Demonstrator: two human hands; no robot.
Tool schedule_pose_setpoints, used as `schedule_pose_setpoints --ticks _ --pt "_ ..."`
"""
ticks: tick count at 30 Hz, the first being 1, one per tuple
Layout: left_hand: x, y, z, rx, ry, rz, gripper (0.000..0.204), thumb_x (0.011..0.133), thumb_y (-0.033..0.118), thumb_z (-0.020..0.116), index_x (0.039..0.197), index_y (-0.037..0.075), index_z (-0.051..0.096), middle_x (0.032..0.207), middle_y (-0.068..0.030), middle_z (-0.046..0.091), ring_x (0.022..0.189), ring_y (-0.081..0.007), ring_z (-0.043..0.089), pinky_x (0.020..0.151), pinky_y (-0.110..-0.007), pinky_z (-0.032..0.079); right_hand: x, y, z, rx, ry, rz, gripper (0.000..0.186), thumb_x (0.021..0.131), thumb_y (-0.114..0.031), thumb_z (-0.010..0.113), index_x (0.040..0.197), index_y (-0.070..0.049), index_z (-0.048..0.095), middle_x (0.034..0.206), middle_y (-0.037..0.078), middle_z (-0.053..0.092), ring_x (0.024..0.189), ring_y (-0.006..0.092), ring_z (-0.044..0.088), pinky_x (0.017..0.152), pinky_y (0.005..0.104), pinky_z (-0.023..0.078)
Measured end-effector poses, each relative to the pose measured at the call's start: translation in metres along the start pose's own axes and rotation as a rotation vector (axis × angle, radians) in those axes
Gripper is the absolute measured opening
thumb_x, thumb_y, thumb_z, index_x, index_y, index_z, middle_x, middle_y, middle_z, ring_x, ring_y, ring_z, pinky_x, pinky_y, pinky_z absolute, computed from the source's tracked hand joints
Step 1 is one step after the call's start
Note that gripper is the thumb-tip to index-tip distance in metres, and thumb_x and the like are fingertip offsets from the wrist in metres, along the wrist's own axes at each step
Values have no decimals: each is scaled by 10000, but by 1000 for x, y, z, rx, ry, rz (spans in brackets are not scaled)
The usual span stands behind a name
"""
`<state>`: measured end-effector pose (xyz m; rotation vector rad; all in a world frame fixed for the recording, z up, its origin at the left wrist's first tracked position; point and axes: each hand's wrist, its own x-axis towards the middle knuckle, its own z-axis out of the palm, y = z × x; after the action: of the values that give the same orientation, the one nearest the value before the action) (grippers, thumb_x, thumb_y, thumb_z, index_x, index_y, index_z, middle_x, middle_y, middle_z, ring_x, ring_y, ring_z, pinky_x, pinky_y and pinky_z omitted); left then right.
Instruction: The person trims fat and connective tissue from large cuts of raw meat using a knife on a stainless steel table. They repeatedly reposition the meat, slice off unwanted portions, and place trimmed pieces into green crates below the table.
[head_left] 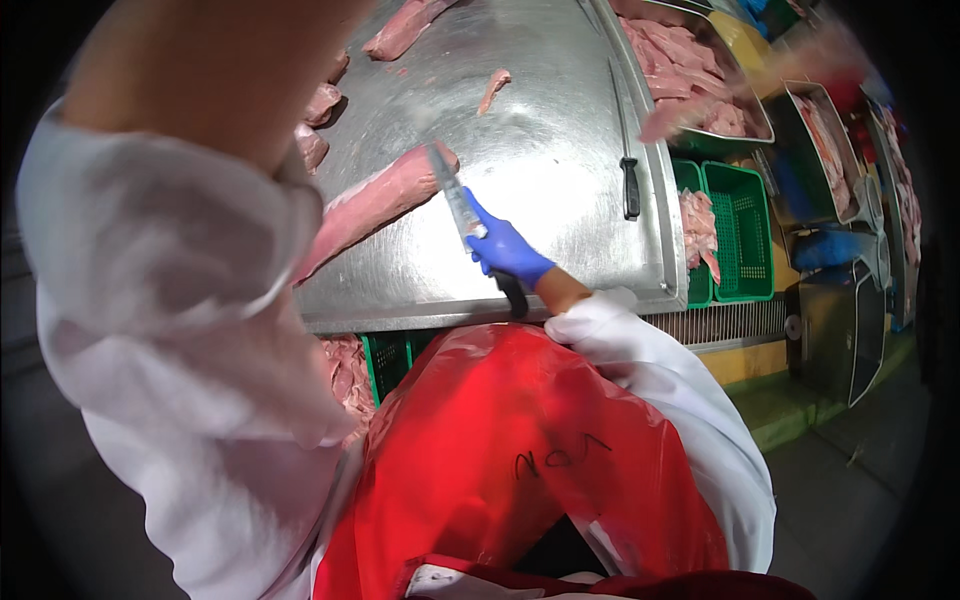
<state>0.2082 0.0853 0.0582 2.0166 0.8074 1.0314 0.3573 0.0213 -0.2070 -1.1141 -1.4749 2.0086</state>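
Observation:
My right hand (508, 250), in a blue glove, is closed around a knife (458, 205). Its black handle end sticks out below the fist, and the blade tip lies over the right end of a long pink loin of meat (375, 208). The loin rests on a steel table (570, 240), and my raised left forearm covers its far left part. That forearm crosses the upper left, large and blurred; the left hand itself is beyond the picture. A small strip of meat (494, 90) lies farther back, with another meat piece (405, 28) near the top edge.
A thin rod-like tool with a black handle (630, 190) lies along the table's right side. Beyond the rim are a metal tub (765, 125) of meat, green baskets (740, 240), one with trimmings, and more trays. Meat in a container (348, 375) sits below the front edge.

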Motion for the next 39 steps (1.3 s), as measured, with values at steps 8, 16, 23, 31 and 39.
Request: schedule_pose_setpoints --ticks 8,16,23,31,39 --pt "-114 -240 -136 876 -506 -613 1086 729 470 849 1526 -15 293 1573 -243 326 1431 -356 380 1181 -439 319 -11 15 -61 -87 269 -37 872 927 -15 574 1615 -302 122 756 57 628 578 107 588 532 283 525" --pt "-290 -291 -83 870 -129 -1197 1101 522 589 876 1370 17 469 1383 -260 513 1263 -410 528 1044 -505 436 174 12 7 -97 211 12 808 934 -86 583 1604 -304 186 753 118 665 601 171 651 562 330 547" --pt "-277 -226 8 890 -246 -901 832 654 613 799 1179 19 546 1095 -174 576 1048 -348 557 887 -474 417 196 16 -79 -817 393 -58 796 881 -172 579 1586 -303 232 1255 245 651 1092 393 673 898 409 540" --pt "-169 -337 11 302 101 -769 624 800 551 710 1126 18 700 1107 -204 685 1015 -374 653 903 -428 517 154 17 -86 -853 478 26 827 882 -164 563 1597 -292 168 1148 269 677 926 445 692 811 470 553" --pt "-106 -388 40 164 -169 -779 253 822 274 737 840 22 761 807 -128 735 705 -213 652 728 -350 533 127 18 -72 -836 591 106 834 889 -133 580 1594 -321 176 1226 276 648 988 445 683 844 455 553"
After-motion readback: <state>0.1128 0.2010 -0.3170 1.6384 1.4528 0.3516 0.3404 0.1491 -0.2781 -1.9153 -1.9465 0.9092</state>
